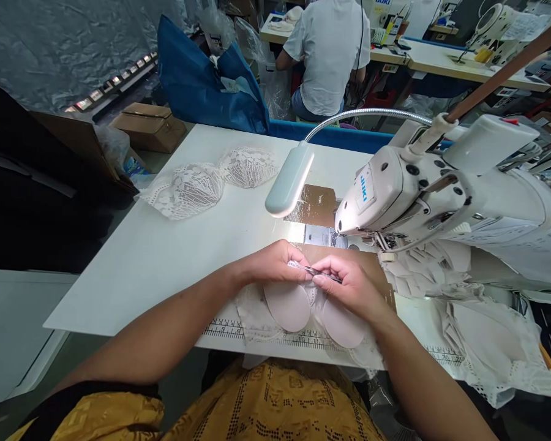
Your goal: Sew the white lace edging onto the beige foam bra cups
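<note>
My left hand (pixel 272 263) is closed, pinching the top middle of a white lace bra (pixel 298 306) that lies cups-down at the near edge of the white table (pixel 165 257). My right hand (pixel 349 285) is closed on a thin metal tool, perhaps tweezers or snips (pixel 319 272), held at the same spot between the two cups. Both hands sit just in front of the needle area of the white sewing machine (pixel 395 190).
A second lace bra (pixel 211 180) lies at the table's far left. A gooseneck lamp (pixel 288 180) hangs over the middle. A pile of white bras (pixel 477 331) sits at the right. A person in a white shirt (pixel 330 55) sits behind, back turned. Blue bag (pixel 197 79) beyond.
</note>
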`<state>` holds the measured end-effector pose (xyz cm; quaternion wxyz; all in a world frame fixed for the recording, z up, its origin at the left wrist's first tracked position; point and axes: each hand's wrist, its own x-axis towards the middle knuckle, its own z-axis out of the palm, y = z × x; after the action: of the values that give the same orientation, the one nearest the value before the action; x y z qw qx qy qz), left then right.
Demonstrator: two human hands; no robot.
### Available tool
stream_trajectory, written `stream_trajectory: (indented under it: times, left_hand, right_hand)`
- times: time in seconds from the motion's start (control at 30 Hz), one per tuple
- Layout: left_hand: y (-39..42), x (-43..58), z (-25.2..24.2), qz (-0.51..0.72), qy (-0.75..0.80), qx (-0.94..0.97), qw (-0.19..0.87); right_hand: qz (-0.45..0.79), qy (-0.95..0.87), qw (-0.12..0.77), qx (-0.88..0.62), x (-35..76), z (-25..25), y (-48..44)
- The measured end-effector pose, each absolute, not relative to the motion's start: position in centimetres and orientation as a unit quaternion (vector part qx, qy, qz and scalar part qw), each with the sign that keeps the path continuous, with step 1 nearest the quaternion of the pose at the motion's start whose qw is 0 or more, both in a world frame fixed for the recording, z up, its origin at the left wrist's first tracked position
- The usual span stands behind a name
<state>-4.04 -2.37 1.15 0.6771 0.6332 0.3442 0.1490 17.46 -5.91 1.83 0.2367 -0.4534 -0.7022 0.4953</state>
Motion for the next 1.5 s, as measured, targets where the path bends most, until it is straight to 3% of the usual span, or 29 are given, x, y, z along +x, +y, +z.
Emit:
stream_trajectory:
  times: [0.2,0.3,0.43,0.57,0.7,0.93,1.23,1.5]
  left_hand:
    - [-2.5,-3.7,1.3,0.162,0.333,0.645,0.668]
    - [-2.3,-4.5,2.1,0.117,0.298,0.700,0.639]
    - [-1.9,-6.9,3.7,0.012,0.334,0.753,0.566]
    - [-1.7,-8.3,4.3,0.087,0.382,0.741,0.545]
    - [-2.1,-7.3,3.9,0.164,0.376,0.728,0.549]
    - [-3.0,-5.3,2.7,0.187,0.408,0.730,0.515]
    - [-3.1,-4.7,2.5,0.151,0.370,0.646,0.650]
    - [-3.2,-4.4,2.4,0.180,0.412,0.600,0.662]
  right_hand:
    - [0.518,-0.645,0.292,-0.480,17.1,1.0,-6.0]
    - [0.543,-0.652,0.248,-0.468,16.9,1.0,-6.0]
    - [0.478,-0.698,0.191,-0.498,17.2,1.8,-5.9]
    - [0.509,-0.719,0.164,-0.444,17.4,1.9,-5.9]
    - [0.538,-0.658,0.249,-0.464,16.7,1.2,-6.0]
    - [0.498,-0.660,0.277,-0.489,16.2,1.3,-6.3]
    - [0.513,-0.639,0.322,-0.474,17.1,0.7,-6.1]
    - [0.560,-0.637,0.285,-0.446,18.2,1.1,-5.9]
